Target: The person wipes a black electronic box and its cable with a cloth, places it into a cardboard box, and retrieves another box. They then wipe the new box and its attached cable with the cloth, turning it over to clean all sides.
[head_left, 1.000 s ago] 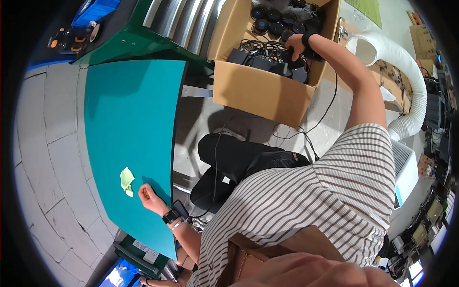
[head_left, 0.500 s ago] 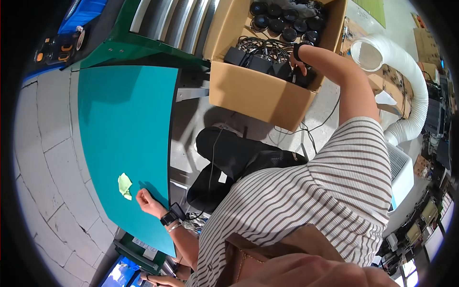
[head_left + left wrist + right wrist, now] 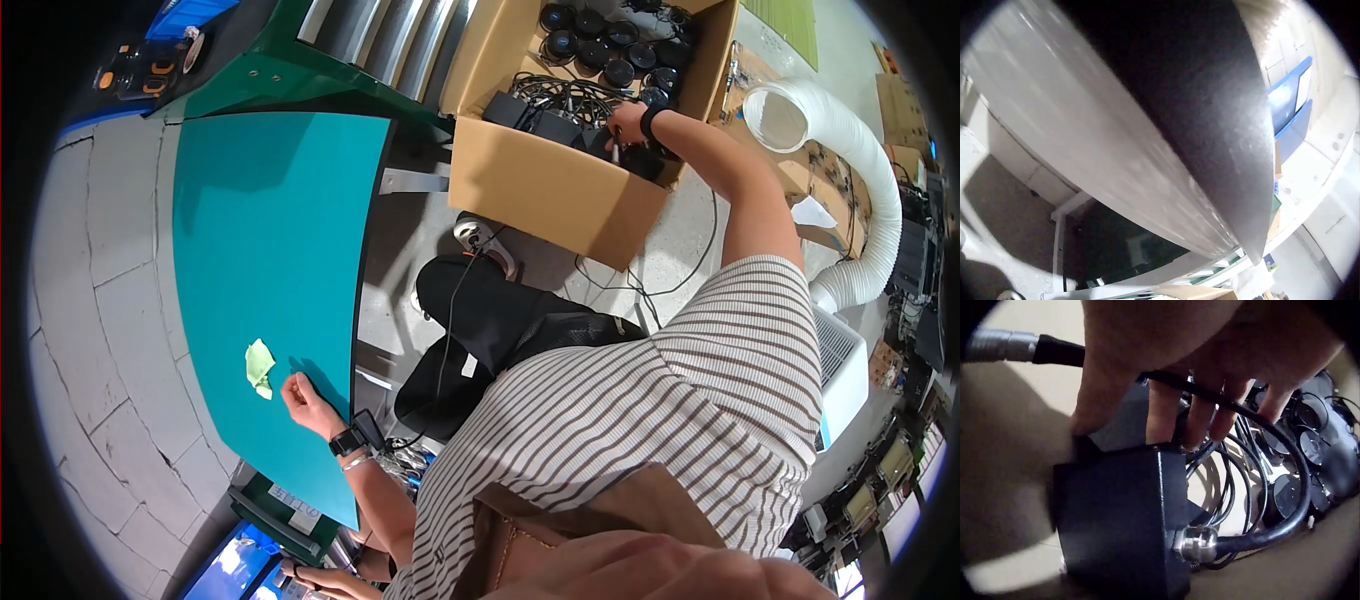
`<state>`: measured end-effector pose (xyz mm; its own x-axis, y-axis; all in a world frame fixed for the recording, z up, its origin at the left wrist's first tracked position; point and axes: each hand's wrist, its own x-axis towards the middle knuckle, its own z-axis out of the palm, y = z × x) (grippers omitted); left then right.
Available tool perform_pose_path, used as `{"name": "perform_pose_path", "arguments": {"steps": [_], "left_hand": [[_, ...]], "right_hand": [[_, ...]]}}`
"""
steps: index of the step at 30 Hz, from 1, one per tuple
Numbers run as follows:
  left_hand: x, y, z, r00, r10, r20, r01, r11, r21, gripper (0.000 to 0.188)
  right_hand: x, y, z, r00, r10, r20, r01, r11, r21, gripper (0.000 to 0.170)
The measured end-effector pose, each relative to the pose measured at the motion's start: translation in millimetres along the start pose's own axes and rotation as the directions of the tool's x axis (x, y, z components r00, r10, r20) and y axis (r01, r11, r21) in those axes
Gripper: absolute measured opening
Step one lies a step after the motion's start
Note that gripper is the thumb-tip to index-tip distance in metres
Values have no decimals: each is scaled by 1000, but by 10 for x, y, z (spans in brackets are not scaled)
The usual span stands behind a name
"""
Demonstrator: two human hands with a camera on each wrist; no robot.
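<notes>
In the head view my right hand (image 3: 627, 122) reaches into the cardboard box (image 3: 560, 185) at its near right corner. Up close in the right wrist view, its thumb and fingers grip the top of a black box-shaped device (image 3: 1116, 519). A thick black cable (image 3: 1291, 525) leaves the device through a metal fitting and loops across in front of the fingers, and a silver connector (image 3: 1004, 347) shows at upper left. My left hand (image 3: 308, 402) is at the teal tabletop with fingers loosely curled, holding nothing, beside a crumpled pale green cloth or paper (image 3: 259, 368).
Round black parts (image 3: 590, 55) and coiled cables (image 3: 560, 95) fill much of the cardboard box. The teal tabletop (image 3: 270, 230) lies to the left, with metal drawers (image 3: 385, 40) beyond it. A white ribbed hose (image 3: 870, 180) curves at right. Cables trail on the floor.
My right hand first dips deeper toward the box's near right corner, then lifts slightly at that spot. The left hand stays nearly still beside the green piece.
</notes>
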<state>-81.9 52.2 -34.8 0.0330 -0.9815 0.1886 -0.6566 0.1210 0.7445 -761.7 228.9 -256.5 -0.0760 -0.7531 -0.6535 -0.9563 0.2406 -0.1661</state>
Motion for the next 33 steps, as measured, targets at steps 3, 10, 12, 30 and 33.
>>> {"name": "perform_pose_path", "arguments": {"steps": [3, 10, 12, 30, 33], "left_hand": [[-11, 12, 14, 1000, 10, -13, -10, 1000, 20, 17], [13, -27, 12, 1000, 25, -7, -25, 999, 34, 16], [3, 17, 26, 999, 41, 3, -41, 998, 44, 14], [15, -53, 4, 1000, 4, 21, -4, 1000, -13, 12], [5, -28, 25, 999, 47, 6, -47, 999, 24, 12]], "right_hand": [[176, 213, -12, 995, 63, -82, -46, 980, 193, 41], [550, 524, 11, 793, 587, -164, -465, 757, 460, 46], [619, 563, 43, 710, 697, -98, -557, 642, 526, 42], [9, 135, 348, 932, 358, 46, -360, 914, 189, 57], [-36, -163, 196, 922, 386, 23, -386, 920, 62, 47]]}}
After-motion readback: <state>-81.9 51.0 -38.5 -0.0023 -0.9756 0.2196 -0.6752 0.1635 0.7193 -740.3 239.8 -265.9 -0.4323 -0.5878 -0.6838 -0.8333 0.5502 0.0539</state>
